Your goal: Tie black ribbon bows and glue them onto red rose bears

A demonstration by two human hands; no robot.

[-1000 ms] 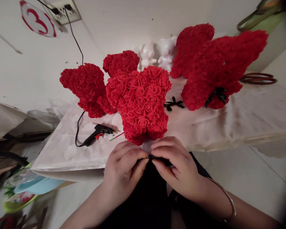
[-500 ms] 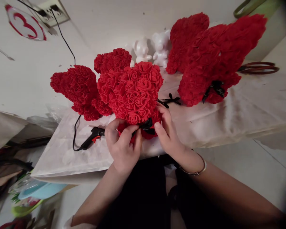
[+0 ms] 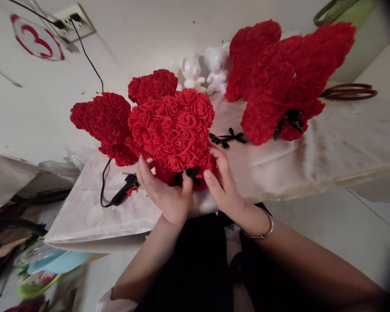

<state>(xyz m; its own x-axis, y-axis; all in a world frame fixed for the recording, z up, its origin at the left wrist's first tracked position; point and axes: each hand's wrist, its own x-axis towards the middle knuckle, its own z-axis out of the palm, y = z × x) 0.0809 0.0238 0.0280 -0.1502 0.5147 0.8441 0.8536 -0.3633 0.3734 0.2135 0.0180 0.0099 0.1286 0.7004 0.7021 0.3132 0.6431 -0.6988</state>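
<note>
the rose-covered red bear (image 3: 172, 130) stands at the near edge of the cloth-covered table (image 3: 338, 147), in the middle of the scene, between the person's two hands. nearest of all is the dark clothing (image 3: 195, 264) on the person's lap, with a thin bracelet (image 3: 268, 225) on the right wrist. the left hand (image 3: 167, 195) is open at the bear's near left side, thumb raised apart from the fingers and in front of the black bow (image 3: 191, 174) on the bear — whether the thumb presses on the bow i cannot tell. the right hand (image 3: 225, 184) curves round the bear's right side, thumb and forefinger apart, the other fingers partly hidden. low on the left, below the table, is a blue basin (image 3: 56, 262). on the table, just left of the left hand, lies a black glue gun (image 3: 121, 193), its front end hidden behind the hand. right of the bear lie loose black bows (image 3: 229, 138); farther right stands a larger red bear (image 3: 289, 82) wearing a bow, with brown-handled scissors (image 3: 352, 92) beside it. on the far side, two white bear figures (image 3: 193, 73) stand by the wall — and at far left a power outlet (image 3: 74, 24) hangs near a red number-three sign (image 3: 37, 37).
</note>
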